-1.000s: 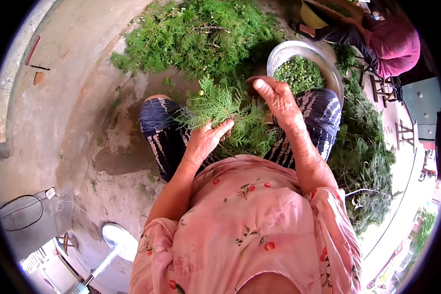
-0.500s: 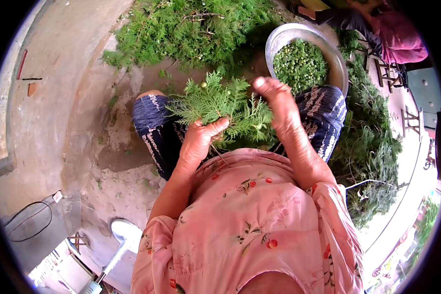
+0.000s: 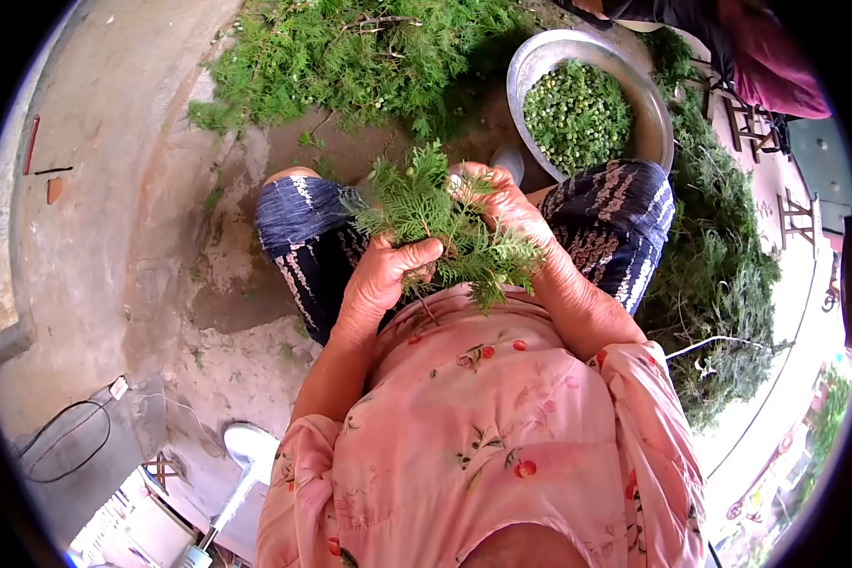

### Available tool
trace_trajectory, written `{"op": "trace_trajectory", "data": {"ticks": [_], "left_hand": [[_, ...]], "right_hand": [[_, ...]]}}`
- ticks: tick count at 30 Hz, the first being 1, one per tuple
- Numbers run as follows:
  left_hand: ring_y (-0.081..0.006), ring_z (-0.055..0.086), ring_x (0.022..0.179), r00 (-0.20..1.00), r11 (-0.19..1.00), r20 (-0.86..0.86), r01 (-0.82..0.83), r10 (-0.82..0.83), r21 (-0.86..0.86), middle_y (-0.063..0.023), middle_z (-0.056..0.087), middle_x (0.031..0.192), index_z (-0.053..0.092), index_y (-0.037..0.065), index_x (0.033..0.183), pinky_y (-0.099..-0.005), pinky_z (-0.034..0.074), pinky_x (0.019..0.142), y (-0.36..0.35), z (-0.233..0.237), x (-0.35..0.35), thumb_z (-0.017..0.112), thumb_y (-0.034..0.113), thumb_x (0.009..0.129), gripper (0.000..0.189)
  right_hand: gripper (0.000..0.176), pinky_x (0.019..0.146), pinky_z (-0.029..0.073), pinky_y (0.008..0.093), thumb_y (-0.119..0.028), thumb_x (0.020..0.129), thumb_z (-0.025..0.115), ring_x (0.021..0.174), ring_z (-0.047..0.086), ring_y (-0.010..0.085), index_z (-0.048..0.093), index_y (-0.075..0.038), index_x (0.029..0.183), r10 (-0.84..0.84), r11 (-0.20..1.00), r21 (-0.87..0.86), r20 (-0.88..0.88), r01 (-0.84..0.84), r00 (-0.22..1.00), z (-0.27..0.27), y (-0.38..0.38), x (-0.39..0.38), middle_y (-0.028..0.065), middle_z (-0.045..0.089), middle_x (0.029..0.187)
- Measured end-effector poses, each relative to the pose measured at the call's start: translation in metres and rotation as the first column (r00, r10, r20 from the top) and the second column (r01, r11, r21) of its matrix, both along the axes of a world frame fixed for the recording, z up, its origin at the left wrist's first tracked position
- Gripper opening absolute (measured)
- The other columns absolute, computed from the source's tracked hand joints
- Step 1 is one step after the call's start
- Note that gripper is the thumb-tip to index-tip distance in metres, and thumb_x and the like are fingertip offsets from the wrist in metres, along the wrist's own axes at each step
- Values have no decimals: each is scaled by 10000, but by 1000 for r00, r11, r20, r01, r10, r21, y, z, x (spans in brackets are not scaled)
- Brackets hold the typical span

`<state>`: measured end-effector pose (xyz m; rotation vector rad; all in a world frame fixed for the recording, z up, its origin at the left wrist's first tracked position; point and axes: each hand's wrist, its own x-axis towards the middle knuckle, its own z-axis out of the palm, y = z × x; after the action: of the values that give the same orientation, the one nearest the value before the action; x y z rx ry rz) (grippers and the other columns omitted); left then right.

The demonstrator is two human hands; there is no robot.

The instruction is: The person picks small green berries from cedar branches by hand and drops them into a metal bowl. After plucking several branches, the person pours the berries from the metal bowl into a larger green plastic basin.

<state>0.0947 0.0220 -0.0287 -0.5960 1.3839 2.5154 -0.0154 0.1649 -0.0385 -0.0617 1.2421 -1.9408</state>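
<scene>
My left hand (image 3: 393, 270) is closed round the stems of a green evergreen sprig (image 3: 421, 204) with flat, scaly foliage, held over my lap. At the sprig's upper right, my right hand (image 3: 502, 204) has its fingers curled in and pinched on the foliage. What exactly sits between its fingertips is too small to make out. Beyond my right knee stands a wide metal basin (image 3: 658, 123), partly filled with small round green cones and bits of leaf (image 3: 577, 118).
A large heap of cut evergreen branches (image 3: 341, 66) lies on the ground ahead. More branches (image 3: 710, 275) are piled along my right side. Another person in dark red (image 3: 776, 66) sits at the upper right near wooden stools (image 3: 753, 128). At lower left is a white fan (image 3: 246, 450).
My right hand has come down and left from beside the sprig, and its fingers have closed on the foliage. My left hand keeps its grip in nearly the same place.
</scene>
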Motion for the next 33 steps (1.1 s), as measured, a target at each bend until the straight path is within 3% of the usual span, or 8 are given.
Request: {"op": "trace_trajectory", "data": {"ticks": [5,15,16,18,21,27,31,33], "left_hand": [[-110,447,481,998,989,1,-69,69,129,-57,589,738,558,26,960,-267,416,431,-10,-7,5,696,132,714,301],[-87,457,507,992,980,-20,-123,127,158,-9,568,758,554,47,963,-254,404,441,-2,1,-8,647,89,758,230],[-86,461,510,990,983,-8,-138,140,121,-7,571,756,556,46,967,-251,406,443,0,2,-8,646,89,759,232],[-87,375,406,979,979,-4,-203,203,-27,23,476,601,543,62,907,-290,386,453,6,4,-12,601,87,801,124],[-88,378,406,962,962,-19,-274,274,3,20,473,595,546,63,852,-289,385,448,1,-4,-12,601,91,803,79],[-86,382,414,932,932,45,-356,360,-71,19,480,596,548,55,786,-280,378,447,0,-10,-18,617,118,801,94],[-86,391,421,933,927,36,-350,357,-138,11,507,614,559,45,792,-274,382,441,-3,-12,-18,622,98,794,82],[-85,395,422,934,926,42,-344,354,-156,7,518,623,565,42,798,-270,385,439,-5,-17,-15,622,90,792,75]], "right_hand": [[107,525,420,217,-146,821,593,599,530,110,571,-44,846,-340,940,14,145,341,929,-4,14,-27,27,553,686],[359,678,473,281,-150,789,618,817,582,151,504,-72,1119,170,969,-205,137,-140,976,-5,20,16,36,578,957],[318,664,478,278,-128,804,594,809,585,151,505,-64,1102,114,993,-1,-76,-114,991,-5,17,18,40,581,949],[225,623,483,257,-89,841,534,785,588,144,508,-50,1062,42,964,-264,265,31,963,1,16,11,39,591,924],[144,600,487,278,-141,851,553,742,591,144,553,-64,972,-277,961,88,257,263,926,4,11,3,15,602,879],[155,492,401,232,-262,807,629,618,489,76,560,-126,777,-13,995,-90,320,44,947,-4,23,8,-65,489,696],[170,469,379,214,-243,777,665,556,417,65,556,-117,743,53,997,-65,150,-44,987,-21,21,7,-81,416,666],[172,434,361,205,-233,767,673,531,426,57,574,-95,739,-52,977,176,-367,124,929,-42,20,3,-70,427,681]]}}
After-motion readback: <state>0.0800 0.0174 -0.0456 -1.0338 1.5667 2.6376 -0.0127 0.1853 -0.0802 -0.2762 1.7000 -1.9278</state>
